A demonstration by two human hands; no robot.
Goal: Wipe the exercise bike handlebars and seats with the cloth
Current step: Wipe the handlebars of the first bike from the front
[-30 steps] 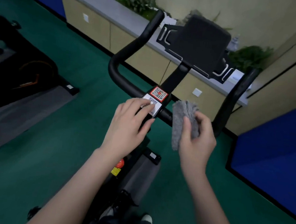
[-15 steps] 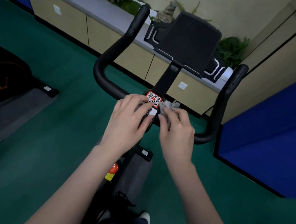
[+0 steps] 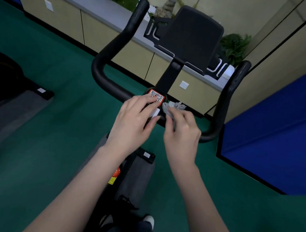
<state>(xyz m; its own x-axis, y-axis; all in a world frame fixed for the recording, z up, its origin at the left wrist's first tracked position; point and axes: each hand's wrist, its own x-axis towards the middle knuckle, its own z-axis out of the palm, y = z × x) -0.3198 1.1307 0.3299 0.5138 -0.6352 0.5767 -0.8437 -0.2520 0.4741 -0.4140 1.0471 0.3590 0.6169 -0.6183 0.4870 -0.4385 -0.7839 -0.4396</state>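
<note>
— Both hands sit at the middle of the handlebars (image 3: 113, 90). What does each one do?

— The left hand (image 3: 134, 118) lies with fairly straight fingers over the centre clamp, fingertips touching the QR sticker (image 3: 156, 96), holding nothing. The right hand (image 3: 181, 134) has its fingers curled round the grey cloth (image 3: 172, 106), bunching it against the bar just right of the sticker.

— How far along does the job look?

— Early, as a guess. The cloth is on the crossbar's middle. Neither hand is on the two upright horns, and no seat shows in the view, so those seem left to do. Whether any part is already clean cannot be told.

— Which way does the bar run?

— Its long axis goes across the person, left to right, dropping toward the right in this view. The horns curve up and point away, toward the dark console (image 3: 192, 37) and the cabinets (image 3: 60, 24) beyond. The cloth is crumpled, with no clear long axis.
</note>
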